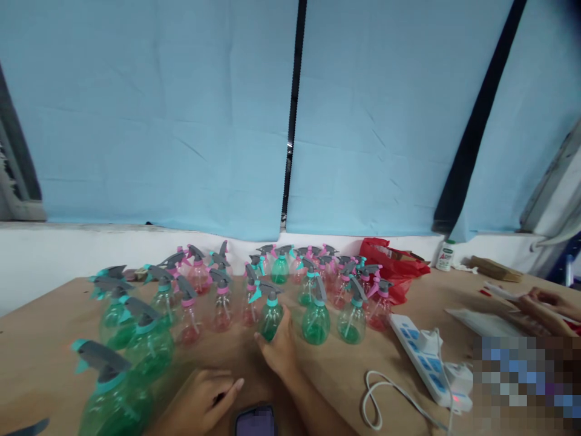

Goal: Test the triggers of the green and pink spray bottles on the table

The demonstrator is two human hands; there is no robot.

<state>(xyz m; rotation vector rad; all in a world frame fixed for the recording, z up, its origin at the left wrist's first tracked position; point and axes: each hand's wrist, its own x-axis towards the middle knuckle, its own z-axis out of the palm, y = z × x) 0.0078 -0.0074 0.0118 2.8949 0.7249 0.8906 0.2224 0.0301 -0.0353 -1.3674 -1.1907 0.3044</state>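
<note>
A small green spray bottle (271, 321) with a grey and turquoise trigger head stands upright on the table. My right hand (282, 348) is closed around its near side, thumb on the left and fingers on the right. My left hand (204, 393) rests on the table to the left, fingers curled in and thumb forward, with nothing visible in it. Another green spray bottle (316, 324) stands just right of my right hand. A pink spray bottle (222, 312) is behind my left hand. Larger in view at the lower left is a green spray bottle (115, 406).
Several more green and pink spray bottles crowd the back. A red plastic bag (394, 269) lies behind them. At right are a white power strip (424, 363) with a cable and a white bottle (445, 255). A phone (255, 422) lies near me. Another person's hands (547, 306) work at far right.
</note>
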